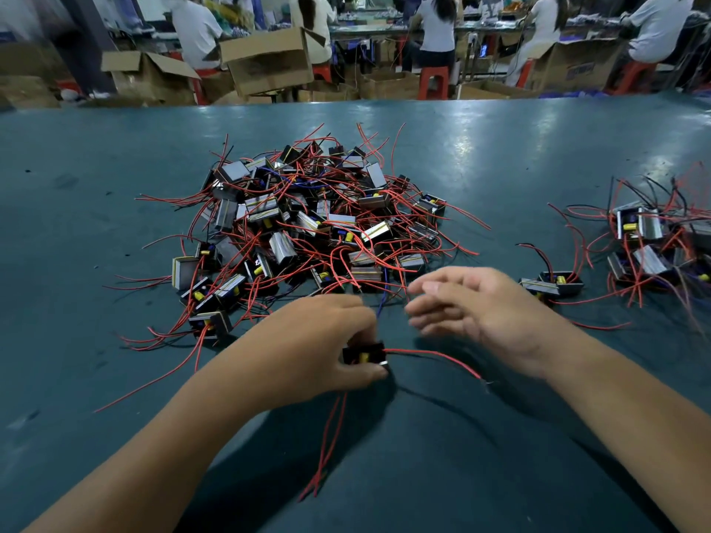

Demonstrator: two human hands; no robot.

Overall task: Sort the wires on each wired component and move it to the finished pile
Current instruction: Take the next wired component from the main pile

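My left hand [323, 340] grips a small black wired component [365, 355] with a yellow part, just above the table. Red wires run from it: one to the right toward my right wrist, two hanging down toward me. My right hand [481, 305] hovers to the right of it, fingers straight and loosely spread, blurred, holding nothing. A big tangled pile of wired components [307, 225] with red wires lies just beyond both hands. A smaller pile [654, 244] lies at the right edge, with two components [554, 282] lying apart on its near left side.
The green table [115, 378] stretches wide on all sides. Beyond its far edge stand open cardboard boxes [269, 59], red stools and several seated people at other benches.
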